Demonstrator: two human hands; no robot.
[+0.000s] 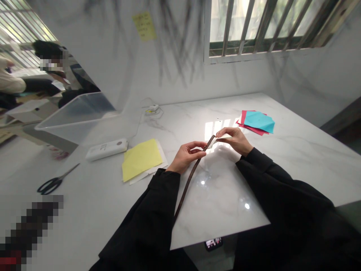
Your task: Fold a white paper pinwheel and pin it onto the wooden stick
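My left hand (pixel 186 155) pinches a long, thin, dark brown stick (pixel 188 181) near its upper end. The stick slants down toward the table's front edge, beside my left sleeve. Closed at the stick's tip, my right hand (pixel 237 140) grips a pale strip (pixel 225 137) that looks like paper; part of it runs along the tip, and whether it is stuck there I cannot tell. Left of my hands lie yellow sheets (pixel 142 159) over white ones. Blue and red sheets (pixel 259 121) are piled beyond my right hand.
A white oblong device (pixel 107 149), black-handled scissors (pixel 56 182) and a clear plastic bin (pixel 79 116) are on the left. A cable with a small white plug (pixel 153 108) lies by the wall. Below the marble-patterned table's edge is a phone (pixel 213 244). Another person (pixel 49 49) sits far left.
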